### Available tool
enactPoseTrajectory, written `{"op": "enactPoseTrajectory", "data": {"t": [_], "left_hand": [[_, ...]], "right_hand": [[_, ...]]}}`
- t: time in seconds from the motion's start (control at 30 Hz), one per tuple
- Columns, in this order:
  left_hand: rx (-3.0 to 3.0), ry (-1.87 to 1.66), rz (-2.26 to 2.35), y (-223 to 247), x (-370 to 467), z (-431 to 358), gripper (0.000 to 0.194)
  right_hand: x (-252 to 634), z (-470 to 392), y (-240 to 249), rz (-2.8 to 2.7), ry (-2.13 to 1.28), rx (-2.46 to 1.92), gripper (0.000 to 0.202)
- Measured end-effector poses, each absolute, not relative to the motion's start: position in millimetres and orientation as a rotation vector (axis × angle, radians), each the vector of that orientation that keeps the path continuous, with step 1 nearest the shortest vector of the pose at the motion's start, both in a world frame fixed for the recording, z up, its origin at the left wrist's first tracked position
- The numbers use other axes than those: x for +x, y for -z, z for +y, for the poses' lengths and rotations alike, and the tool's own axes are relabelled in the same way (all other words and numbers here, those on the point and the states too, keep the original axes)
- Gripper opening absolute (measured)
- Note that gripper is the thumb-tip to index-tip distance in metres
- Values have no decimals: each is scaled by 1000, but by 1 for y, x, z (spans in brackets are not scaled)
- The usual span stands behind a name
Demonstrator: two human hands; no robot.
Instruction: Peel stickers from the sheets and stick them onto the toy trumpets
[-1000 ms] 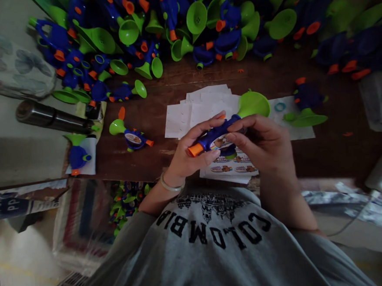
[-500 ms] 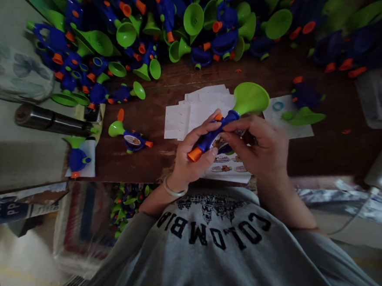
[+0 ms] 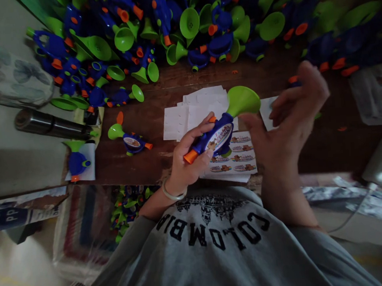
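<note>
Clearly, the left hand [image 3: 185, 167] grips a blue toy trumpet [image 3: 223, 127] near its mouthpiece [image 3: 191, 156] — label [image 3: 219, 139] up, green bell [image 3: 243, 100] away. The right hand [image 3: 286, 125] hangs apart, fingers [image 3: 311, 82] spread, beside the bell. Sticker sheets [image 3: 244, 158] lie below the trumpet, white papers [image 3: 176, 121] just beyond — then, past both hands, a heap of trumpets [image 3: 189, 23].

The toy horn [image 3: 220, 136] looks smooth plastic, the table [image 3: 156, 88] wood, the flask [image 3: 48, 121] glossy metal.

Looks like a toy workshop, judging by blue-and-green toy trumpets [image 3: 189, 23] heaped along a wooden workbench [image 3: 137, 168], plus a printed sticker sheet [image 3: 242, 158]!
</note>
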State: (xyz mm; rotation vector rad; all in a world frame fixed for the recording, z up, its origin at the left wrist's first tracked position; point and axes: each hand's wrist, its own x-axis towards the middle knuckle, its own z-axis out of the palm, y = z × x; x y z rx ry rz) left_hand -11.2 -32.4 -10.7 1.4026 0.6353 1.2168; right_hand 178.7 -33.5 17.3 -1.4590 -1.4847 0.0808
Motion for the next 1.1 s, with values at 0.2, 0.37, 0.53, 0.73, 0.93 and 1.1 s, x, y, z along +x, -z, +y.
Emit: {"op": "enactPoseTrajectory", "data": {"t": [0.2, 0.37, 0.53, 0.73, 0.93, 1.1], "left_hand": [[1758, -1252, 881, 13, -46, -25, 38], [2212, -894, 1711, 44, -123, -7, 42], [2259, -165, 1987, 66, -155, -11, 59], [2436, -60, 1465, 76, -93, -16, 60], [2205, 84, 1614, 93, -33, 25, 106], [2186, -15, 1665, 87, -9, 50, 84]], "right_hand": [[212, -14, 18, -1526, 25, -1577, 81], [255, -28, 72, -2120, -447, -1574, 37], [248, -65, 93, -2415, -590, -1514, 45], [252, -33, 91, -2329, -632, -1655, 55], [251, 74, 101, -2038, -707, -1865, 114], [232, 115, 112, -2044, -762, -1894, 122]]}}
